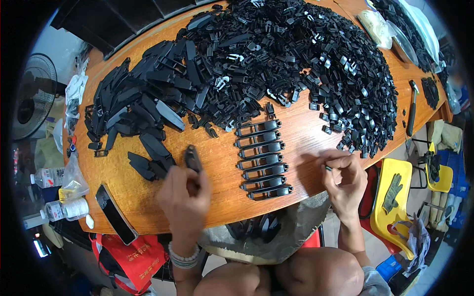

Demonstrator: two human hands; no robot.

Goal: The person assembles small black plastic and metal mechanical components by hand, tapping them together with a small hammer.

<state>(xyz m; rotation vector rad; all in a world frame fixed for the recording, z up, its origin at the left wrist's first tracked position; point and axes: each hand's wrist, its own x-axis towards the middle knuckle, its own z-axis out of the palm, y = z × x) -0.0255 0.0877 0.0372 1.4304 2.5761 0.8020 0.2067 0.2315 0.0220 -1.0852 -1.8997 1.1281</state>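
My left hand (pixel 181 200), slightly blurred, is closed on a long black plastic piece (pixel 193 158) that sticks out past the fingertips. It hovers over the wooden table beside a few loose black blade-shaped pieces (pixel 157 148). At the table's front right, my right hand (pixel 348 185) pinches a small dark part (pixel 328 168) between thumb and forefinger; most of it is hidden. Between the hands lies a neat column of several black clip-like pieces (pixel 264 172), side by side. Just above that column is a small black part (pixel 269 111).
A heap of long black pieces (pixel 143 98) covers the left back, joining a large pile of small black parts (pixel 296 49). A phone (pixel 116 214) lies front left, a hammer (pixel 412 108) far right. A cloth (pixel 306 222) with black pieces spans my lap. A yellow stool (pixel 392 222) holds a glove.
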